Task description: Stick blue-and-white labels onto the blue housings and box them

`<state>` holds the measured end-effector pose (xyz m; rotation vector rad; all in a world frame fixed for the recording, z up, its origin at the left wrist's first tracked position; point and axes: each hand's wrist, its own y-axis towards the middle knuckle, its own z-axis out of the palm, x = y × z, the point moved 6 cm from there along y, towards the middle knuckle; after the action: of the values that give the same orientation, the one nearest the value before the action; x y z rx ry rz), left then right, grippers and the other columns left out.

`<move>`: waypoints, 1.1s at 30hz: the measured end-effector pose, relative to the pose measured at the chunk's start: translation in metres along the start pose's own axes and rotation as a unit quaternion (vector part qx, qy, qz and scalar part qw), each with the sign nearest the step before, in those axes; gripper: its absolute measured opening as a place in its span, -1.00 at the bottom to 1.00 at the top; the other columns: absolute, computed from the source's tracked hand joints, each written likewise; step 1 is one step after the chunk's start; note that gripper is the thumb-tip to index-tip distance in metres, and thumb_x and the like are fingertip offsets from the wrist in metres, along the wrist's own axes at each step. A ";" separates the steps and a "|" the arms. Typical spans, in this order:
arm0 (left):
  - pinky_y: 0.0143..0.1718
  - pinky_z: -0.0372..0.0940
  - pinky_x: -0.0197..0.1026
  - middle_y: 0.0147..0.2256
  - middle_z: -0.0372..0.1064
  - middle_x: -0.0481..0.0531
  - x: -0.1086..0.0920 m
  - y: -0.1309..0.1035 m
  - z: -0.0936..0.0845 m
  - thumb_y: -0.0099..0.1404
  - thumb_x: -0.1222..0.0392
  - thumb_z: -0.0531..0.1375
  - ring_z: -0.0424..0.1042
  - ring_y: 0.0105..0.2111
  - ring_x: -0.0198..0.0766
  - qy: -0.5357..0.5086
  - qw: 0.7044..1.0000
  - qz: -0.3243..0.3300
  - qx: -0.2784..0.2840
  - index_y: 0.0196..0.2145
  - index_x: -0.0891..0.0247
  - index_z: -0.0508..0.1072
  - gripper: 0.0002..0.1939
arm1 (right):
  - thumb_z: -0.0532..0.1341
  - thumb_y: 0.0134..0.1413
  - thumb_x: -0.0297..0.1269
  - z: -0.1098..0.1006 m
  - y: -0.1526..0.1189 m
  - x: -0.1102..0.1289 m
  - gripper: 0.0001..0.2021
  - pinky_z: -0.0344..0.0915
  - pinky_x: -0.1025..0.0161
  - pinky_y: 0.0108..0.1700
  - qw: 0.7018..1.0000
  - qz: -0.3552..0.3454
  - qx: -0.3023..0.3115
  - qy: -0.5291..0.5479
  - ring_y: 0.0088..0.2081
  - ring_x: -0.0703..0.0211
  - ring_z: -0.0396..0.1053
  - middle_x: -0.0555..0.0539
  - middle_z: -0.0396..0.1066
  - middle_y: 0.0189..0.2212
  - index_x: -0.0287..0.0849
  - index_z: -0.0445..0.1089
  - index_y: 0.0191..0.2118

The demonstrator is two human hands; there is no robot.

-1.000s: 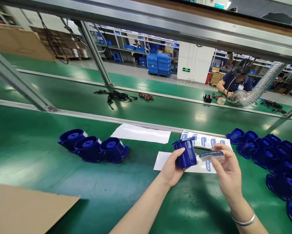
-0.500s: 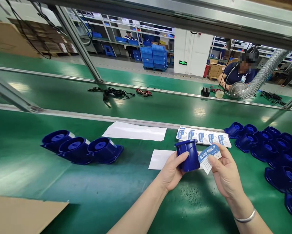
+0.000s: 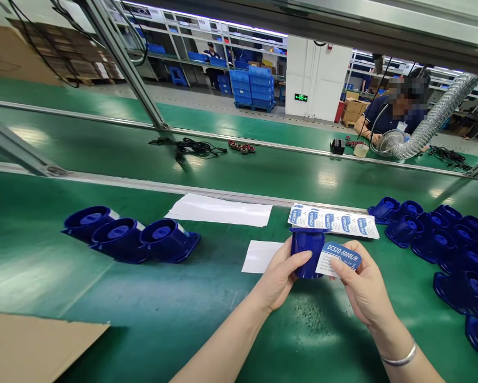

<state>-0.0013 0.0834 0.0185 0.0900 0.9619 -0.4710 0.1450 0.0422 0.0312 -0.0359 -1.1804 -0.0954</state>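
My left hand grips a dark blue plastic housing, its flanged end up, with the thumb across its front. Between the thumb and fingers of my right hand is a blue and white label printed "DC52Q-5000L/H". The label's left edge overlaps the housing's right side in view; whether they touch I cannot tell. Behind the housing lie printed label sheets. A white paper piece lies by my left hand, partly hidden by it.
Three blue housings stand at the left, several more at the right. White sheets lie near the metal rail. Cardboard covers the front left. Across the bench are black cables and a person beside a flexible duct.
The label has turned in my right hand, its lower part swinging left against the housing in view. The housing is more upright in my left hand. The view has shifted slightly.
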 end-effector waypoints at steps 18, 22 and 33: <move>-0.04 0.34 -0.10 0.08 0.44 0.13 0.002 -0.006 0.008 0.28 0.04 0.32 0.42 0.04 0.03 0.035 0.999 0.013 -0.005 0.23 0.18 0.29 -0.39 | 0.48 0.04 -0.26 0.007 -0.001 0.001 -0.76 0.33 0.35 -0.35 0.999 0.024 0.030 0.024 -0.38 0.28 0.32 0.02 0.40 -0.34 -0.13 0.40 -0.31; -0.02 0.33 -0.09 0.08 0.44 0.13 0.003 -0.006 0.008 0.27 0.04 0.32 0.40 0.07 0.06 0.037 0.999 0.010 -0.008 0.21 0.20 0.30 -0.40 | 0.44 0.10 -0.27 0.008 0.000 0.004 -0.80 0.32 0.34 -0.34 0.998 0.016 0.047 0.026 -0.39 0.29 0.34 0.02 0.42 -0.30 -0.11 0.38 -0.31; 0.16 0.23 0.00 0.22 0.32 0.13 0.011 -0.004 0.003 0.28 0.00 0.31 0.27 0.22 0.13 0.038 0.999 0.021 -0.004 0.23 0.18 0.29 -0.38 | 0.50 0.01 -0.26 -0.001 -0.001 -0.005 -0.70 0.29 0.38 -0.34 0.999 0.034 0.009 -0.036 -0.38 0.31 0.28 0.03 0.42 -0.34 -0.11 0.44 -0.17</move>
<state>0.0051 0.0752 0.0116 0.1206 1.0337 -0.4268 0.1433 0.0411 0.0259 -0.0650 -1.2497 -0.0238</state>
